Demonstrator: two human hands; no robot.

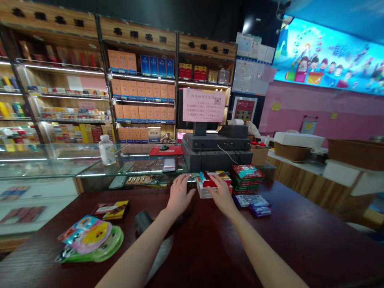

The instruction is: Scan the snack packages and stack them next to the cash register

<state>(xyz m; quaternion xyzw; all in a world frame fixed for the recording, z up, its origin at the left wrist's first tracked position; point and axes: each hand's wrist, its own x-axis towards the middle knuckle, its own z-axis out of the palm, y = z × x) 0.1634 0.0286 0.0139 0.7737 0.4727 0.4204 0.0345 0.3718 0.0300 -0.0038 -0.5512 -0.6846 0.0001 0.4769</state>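
Observation:
My left hand (180, 195) hovers or rests near the far edge of the dark red table, fingers stretched forward and thumb apart, with nothing in it. My right hand (222, 195) lies over a small stack of red and white boxes (206, 192), its fingers extended across the top and the thumb by the near side. Just right of that stack is a taller pile of red and green packets (247, 178). Nearer to me lie a blue and white packet (250, 200) and a small purple packet (260, 210).
At left on the table (300, 244) lie green and pink cartoon-animal items (94, 240), a yellow and brown packet (117, 210) and a dark object (143, 222) partly behind my left forearm. Beyond stand a glass counter, a white bottle (107, 151) and a register (216, 142).

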